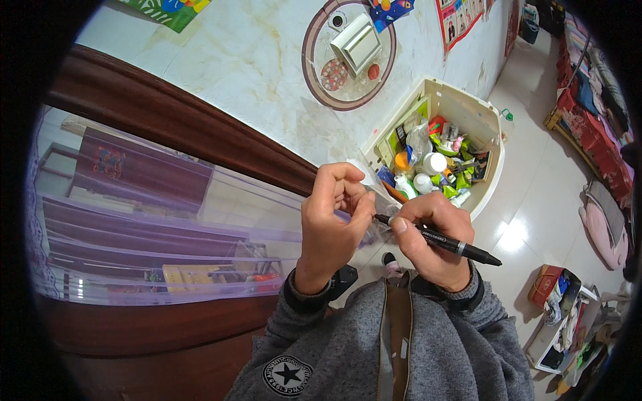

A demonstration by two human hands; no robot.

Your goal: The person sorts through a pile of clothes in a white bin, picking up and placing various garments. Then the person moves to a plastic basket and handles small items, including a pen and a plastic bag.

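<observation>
My right hand (439,235) grips a black twin-ended marker pen (441,240). Its thicker capped end points down and to the right, and its narrower end reaches toward my left hand (333,220). The fingers of that hand are curled, with the thumb near the pen's narrow end. Whether they pinch the tip or a small thing is hidden from this angle. Clear plastic film (378,200) shows behind the fingers, beside a white plastic bin (494,185) full of bottles and small packets.
To the left stands a dark wooden cabinet or table (175,110) with a sheer purple cloth (225,225) over a reflective surface. An oval tray (308,70) carries a white box (358,45). Boxes of cloths (556,311) stand on the tiled floor (521,230), right, below a bed (597,135).
</observation>
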